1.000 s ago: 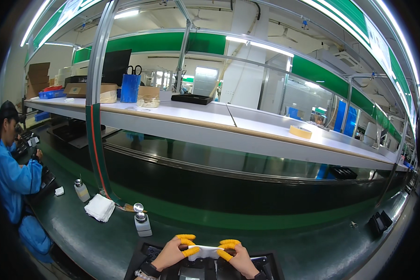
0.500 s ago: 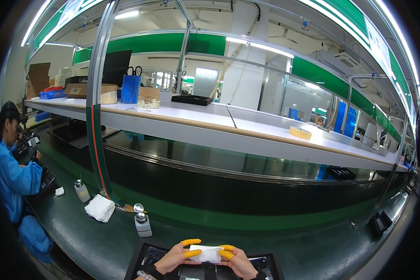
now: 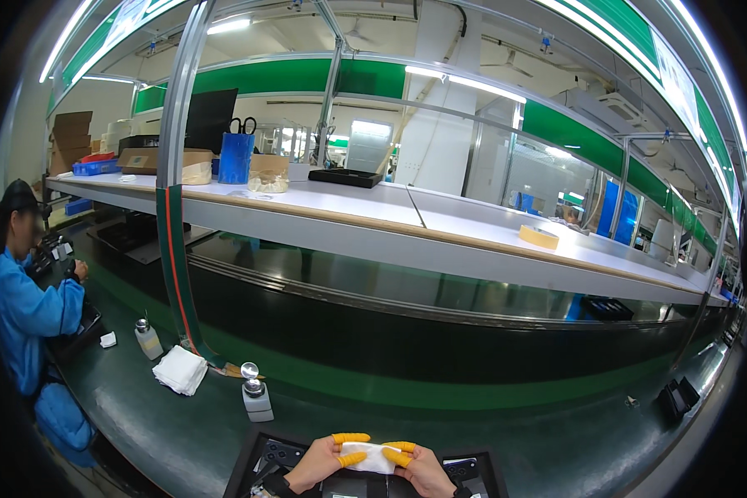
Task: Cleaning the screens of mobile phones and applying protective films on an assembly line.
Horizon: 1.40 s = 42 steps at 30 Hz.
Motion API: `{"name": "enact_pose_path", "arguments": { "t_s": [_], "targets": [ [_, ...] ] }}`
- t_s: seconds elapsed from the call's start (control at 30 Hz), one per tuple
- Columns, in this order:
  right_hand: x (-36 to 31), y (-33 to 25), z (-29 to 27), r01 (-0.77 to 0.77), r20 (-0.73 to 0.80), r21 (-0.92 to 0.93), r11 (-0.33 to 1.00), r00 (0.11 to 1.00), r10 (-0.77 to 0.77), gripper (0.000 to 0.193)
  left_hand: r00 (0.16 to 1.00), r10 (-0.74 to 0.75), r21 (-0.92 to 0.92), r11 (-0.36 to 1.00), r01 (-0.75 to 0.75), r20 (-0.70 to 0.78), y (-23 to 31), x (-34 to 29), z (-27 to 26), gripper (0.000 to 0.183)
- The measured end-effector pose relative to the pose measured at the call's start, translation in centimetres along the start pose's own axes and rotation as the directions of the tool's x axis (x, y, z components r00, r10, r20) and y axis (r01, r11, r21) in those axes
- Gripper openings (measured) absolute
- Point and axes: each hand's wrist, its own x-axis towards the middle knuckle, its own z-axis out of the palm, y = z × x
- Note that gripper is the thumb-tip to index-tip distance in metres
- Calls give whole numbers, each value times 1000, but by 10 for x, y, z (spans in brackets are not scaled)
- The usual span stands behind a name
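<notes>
A folded white wiping cloth (image 3: 372,457) is held between my two hands, low in the middle of the view. My left hand (image 3: 315,466) pinches its left end, and my right hand (image 3: 427,471) grips the right end. Yellow finger cots cover the thumbs and index fingers. Right beneath the hands lies a black tray (image 3: 239,471), partly cut off by the lower edge. Dark flat pieces with round lenses (image 3: 279,453) sit in it at the left, and a similar piece (image 3: 465,467) shows at the right. My hands hide part of the tray's middle.
Beyond the tray's left corner stands a pump bottle (image 3: 258,403); farther left are a stack of white cloths (image 3: 179,370) and another bottle (image 3: 148,341). A co-worker in blue (image 3: 33,307) sits far left. Black holders (image 3: 679,399) rest at right. A raised shelf (image 3: 365,207) spans the back.
Both hands stay on the cloth, whose shape has shifted and now droops slightly to the right. The co-worker's arm has moved a little to the right.
</notes>
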Motion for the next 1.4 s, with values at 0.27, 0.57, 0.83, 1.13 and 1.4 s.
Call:
{"name": "enact_pose_path", "arguments": {
  "t_s": [0.27, 0.57, 0.83, 1.13, 1.4],
  "targets": [
    [-15, -36, 23, 238, 71, -515, 824, 969, -235, 17, 954, -270, 359, 910, 209, 131, 15, -4, -1, 46],
    [-10, -23, 18, 257, 81, -595, 761, 962, -262, 23, 993, -27, 413, 910, -22, 112, -27, 9, -12, 39],
    [-5, -1, 15, 46, 45, 67, 997, 998, -49, 43, 989, 15, -91, 995, -28, -148, -23, 8, -6, 31],
    [-2, 8, 17, 126, -103, -108, 986, 985, -137, 22, 980, 168, -118, 977, -180, -104, -21, 1, 11, 28],
    [-3, 5, 19, 174, -202, -151, 973, 958, -202, 19, 984, 172, 68, 983, -169, -40, -2, -9, 10, 27]
  ]
}}
